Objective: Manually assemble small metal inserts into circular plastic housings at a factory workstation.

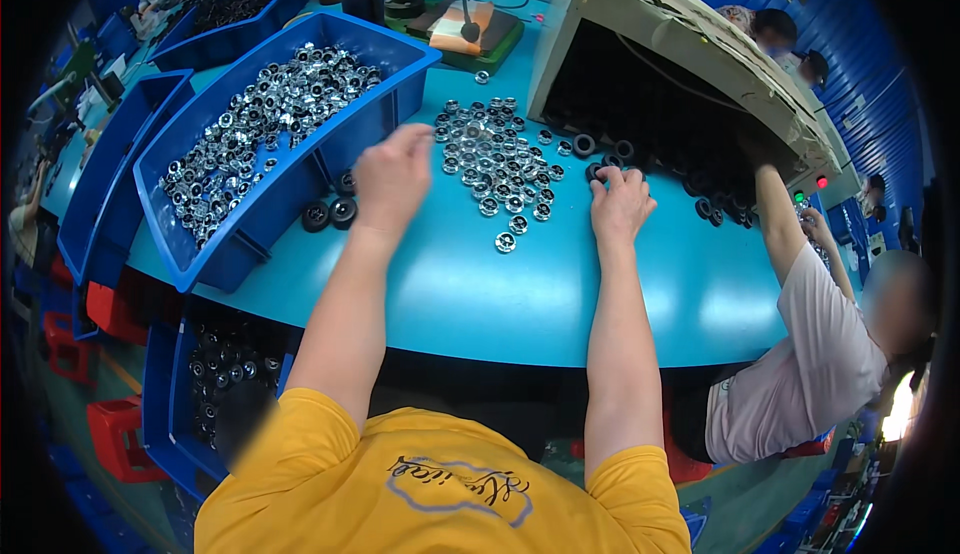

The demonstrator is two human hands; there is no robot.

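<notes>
Teal tabletop carries a large blue plastic bin of shiny metal caps. Right of bin: loose pile of small silver round caps, no long axis. Left hand, loosely curled, holding nothing visible, hovers between bin and pile. Right hand, fingers spread, touches black rubber rings just right of pile.

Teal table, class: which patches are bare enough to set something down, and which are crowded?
Bare: the near strip of the teal table, between the forearms and out toward its right edge. Crowded: the shiny metal parts between the left hand and right hand, the black rings and the blue bin.
</notes>
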